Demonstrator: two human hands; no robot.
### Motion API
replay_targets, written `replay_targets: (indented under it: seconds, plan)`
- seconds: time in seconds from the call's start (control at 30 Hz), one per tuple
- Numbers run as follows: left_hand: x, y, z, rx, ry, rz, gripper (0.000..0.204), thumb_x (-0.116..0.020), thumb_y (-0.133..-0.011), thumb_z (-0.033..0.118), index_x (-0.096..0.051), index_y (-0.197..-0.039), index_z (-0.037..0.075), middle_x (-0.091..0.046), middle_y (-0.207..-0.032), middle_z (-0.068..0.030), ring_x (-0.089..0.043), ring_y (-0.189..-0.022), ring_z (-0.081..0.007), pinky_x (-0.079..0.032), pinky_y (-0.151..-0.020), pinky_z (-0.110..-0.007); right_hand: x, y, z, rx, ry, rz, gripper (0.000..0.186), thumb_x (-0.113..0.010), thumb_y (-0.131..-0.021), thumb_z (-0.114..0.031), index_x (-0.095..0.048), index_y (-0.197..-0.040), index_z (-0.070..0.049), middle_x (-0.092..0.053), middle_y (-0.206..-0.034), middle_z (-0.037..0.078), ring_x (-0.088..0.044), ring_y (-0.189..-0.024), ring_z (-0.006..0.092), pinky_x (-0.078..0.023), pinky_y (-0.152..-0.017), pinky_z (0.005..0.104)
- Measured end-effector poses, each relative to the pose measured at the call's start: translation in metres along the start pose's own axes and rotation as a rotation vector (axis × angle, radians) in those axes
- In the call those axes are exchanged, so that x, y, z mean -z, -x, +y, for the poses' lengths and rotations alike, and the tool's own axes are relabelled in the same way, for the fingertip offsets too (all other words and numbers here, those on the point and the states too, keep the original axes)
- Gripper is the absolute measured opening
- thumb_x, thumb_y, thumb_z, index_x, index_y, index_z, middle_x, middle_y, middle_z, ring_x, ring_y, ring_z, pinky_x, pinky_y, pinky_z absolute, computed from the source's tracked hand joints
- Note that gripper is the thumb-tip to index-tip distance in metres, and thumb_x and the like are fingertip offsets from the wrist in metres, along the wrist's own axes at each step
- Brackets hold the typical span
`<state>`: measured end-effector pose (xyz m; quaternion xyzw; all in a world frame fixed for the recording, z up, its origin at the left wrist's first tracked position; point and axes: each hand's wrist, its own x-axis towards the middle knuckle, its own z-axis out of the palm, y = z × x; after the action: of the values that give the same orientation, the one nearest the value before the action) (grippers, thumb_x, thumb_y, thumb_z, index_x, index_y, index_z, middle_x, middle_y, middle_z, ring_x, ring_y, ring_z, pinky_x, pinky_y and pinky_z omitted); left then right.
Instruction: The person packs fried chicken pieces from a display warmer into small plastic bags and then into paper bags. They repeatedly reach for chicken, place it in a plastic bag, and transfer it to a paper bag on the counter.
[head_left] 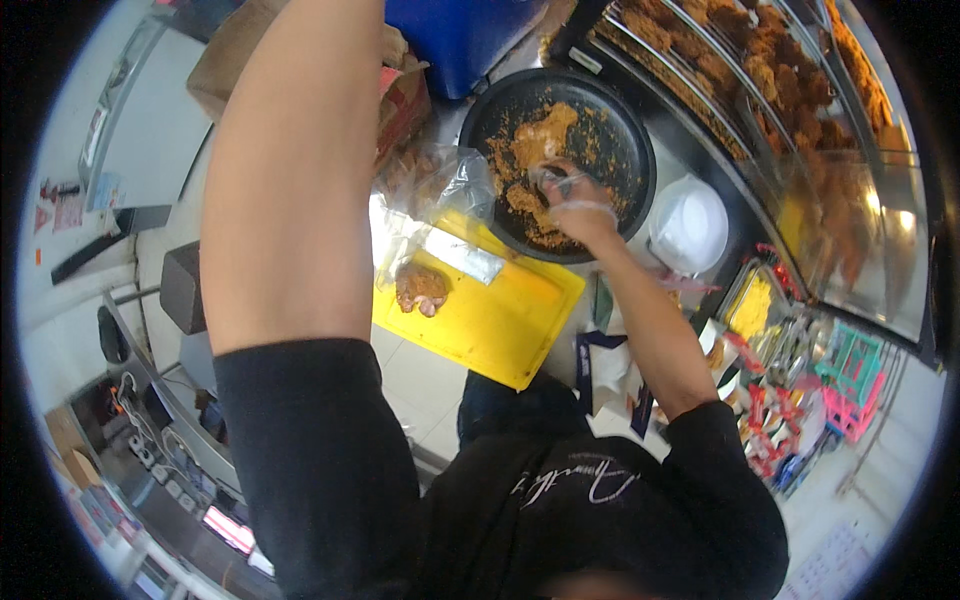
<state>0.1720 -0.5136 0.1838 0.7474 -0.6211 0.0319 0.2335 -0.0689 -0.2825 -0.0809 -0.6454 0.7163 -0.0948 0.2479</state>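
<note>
My right hand [578, 205], in a clear plastic glove, reaches into a round black pan [640, 165] of crumbly orange-brown coating. Its fingers are curled in; what they close on, if anything, cannot be made out. Just beyond the fingertips lies a coated piece of meat, seemingly chicken [545, 135]. My left arm [290, 190] rises close in front of the view, its hand beyond the upper edge. Left of the pan, a clear plastic bag [462, 180] holds brownish meat. A wide-bladed knife [465, 258] and a marinated meat piece [421, 290] rest on a yellow cutting board [500, 340].
Right of the pan stands a white round container [690, 228]. A glass-fronted cabinet [860, 230] with racks of fried pieces fills the upper right. Beyond my left arm are a brown paper bag [225, 65] and a blue container [455, 40]. A tray of yellow food [752, 307] sits right.
</note>
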Motion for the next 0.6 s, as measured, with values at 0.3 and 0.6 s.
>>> replay_targets:
  seconds: [0.3,0.6]
  plan:
    - [-0.01,0.007,0.0,-0.03,0.017,0.026,0.073,-0.052,-0.087,0.059,-0.056,-0.137,0.006,-0.055,-0.141,-0.0197,-0.05,-0.133,-0.0323,-0.032,-0.114,-0.046,0.011,0.023,-0.033,-0.001,-0.219,-0.071,0.049,-0.057,-0.096,-0.041,-0.057,-0.135,-0.012,-0.065,-0.124,0.019,-0.062,-0.116,0.0343,-0.049,-0.097,0.0427]
    - [0.001,0.01,-0.01,0.002,0.046,-0.014,0.071,-0.054,-0.087,0.058,-0.056,-0.136,0.006,-0.057,-0.138,-0.0197,-0.05,-0.133,-0.0316,-0.029,-0.115,-0.046,0.082,-0.054,0.023,-0.376,-0.374,-0.474,0.046,-0.059,-0.094,-0.045,-0.063,-0.125,-0.01,-0.061,-0.12,0.008,-0.061,-0.1,0.0201,-0.053,-0.071,0.0354]
